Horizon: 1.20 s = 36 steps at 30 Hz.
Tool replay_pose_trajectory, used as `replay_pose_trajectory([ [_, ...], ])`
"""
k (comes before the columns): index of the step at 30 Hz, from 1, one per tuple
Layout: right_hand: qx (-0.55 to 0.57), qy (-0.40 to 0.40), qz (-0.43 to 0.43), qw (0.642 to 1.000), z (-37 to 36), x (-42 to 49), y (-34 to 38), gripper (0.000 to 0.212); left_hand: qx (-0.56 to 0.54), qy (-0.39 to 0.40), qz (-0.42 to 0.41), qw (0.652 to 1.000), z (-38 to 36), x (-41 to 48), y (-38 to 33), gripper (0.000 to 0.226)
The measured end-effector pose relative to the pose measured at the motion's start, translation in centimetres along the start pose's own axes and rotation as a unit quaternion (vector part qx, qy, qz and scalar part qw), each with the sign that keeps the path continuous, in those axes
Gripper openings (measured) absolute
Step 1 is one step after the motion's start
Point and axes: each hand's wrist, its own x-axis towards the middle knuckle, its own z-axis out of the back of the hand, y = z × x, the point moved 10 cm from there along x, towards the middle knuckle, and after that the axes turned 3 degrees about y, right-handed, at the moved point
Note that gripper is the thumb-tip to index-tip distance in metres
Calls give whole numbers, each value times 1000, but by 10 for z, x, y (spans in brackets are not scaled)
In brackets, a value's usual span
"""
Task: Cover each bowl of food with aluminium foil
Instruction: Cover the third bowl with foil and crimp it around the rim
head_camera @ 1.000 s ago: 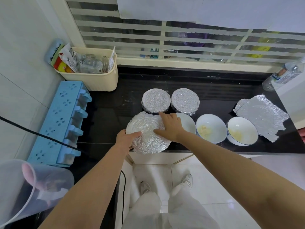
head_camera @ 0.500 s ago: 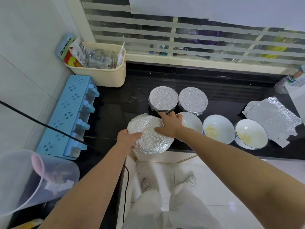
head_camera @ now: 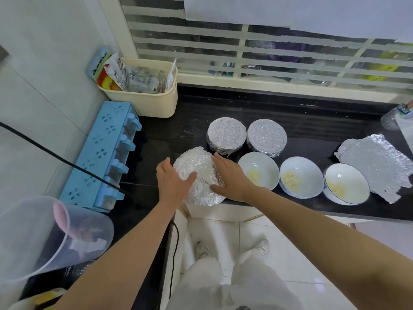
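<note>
Black and glossy, the stone bench (head_camera: 290, 130) is carrying a crumpled loose sheet of aluminium foil (head_camera: 375, 162) near its right end. At the front edge, a foil-draped round bowl (head_camera: 199, 166) is sitting under both hands: the left hand (head_camera: 173, 182) and right hand (head_camera: 230, 177) are pressing it with flat, straight fingers, gripping nothing. Three uncovered white bowls of pale food (head_camera: 259, 170) (head_camera: 300, 176) (head_camera: 346, 183) are lining that edge rightward, with two foil-wrapped bowls (head_camera: 226, 134) (head_camera: 266, 136) standing just behind.

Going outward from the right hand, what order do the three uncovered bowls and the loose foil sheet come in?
1. Left bowl, just beside the right hand.
2. Middle bowl, further right.
3. Right bowl, further right again.
4. Foil sheet, far right.
</note>
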Motion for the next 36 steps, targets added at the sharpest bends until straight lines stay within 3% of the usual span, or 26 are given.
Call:
replay_pose_trajectory([
  [2,6,25,-7,1000,-9,-4,-3,93,62,-16,-88,994,2,-5,-20,96],
  [5,19,46,-21,999,-15,-10,-9,94,145,79,-175,971,-24,-11,-32,107],
  [7,12,48,-21,999,-16,-13,-9,94,231,134,-194,944,-41,-16,-29,125],
  [10,-14,37,-15,999,-14,-13,-8,94,308,140,-186,923,-49,-13,-22,139],
  [13,-17,10,2,1000,-6,-9,-3,100,311,154,-188,919,-50,-13,-21,148],
  [21,-27,79,26,996,-22,-5,-2,113,304,194,-217,907,-59,-18,-30,148],
  [33,-110,37,63,991,-13,1,6,129,326,181,-200,906,-57,-16,-36,151],
  [36,-95,57,81,991,-19,1,11,128,322,175,-199,909,-57,-16,-35,153],
])
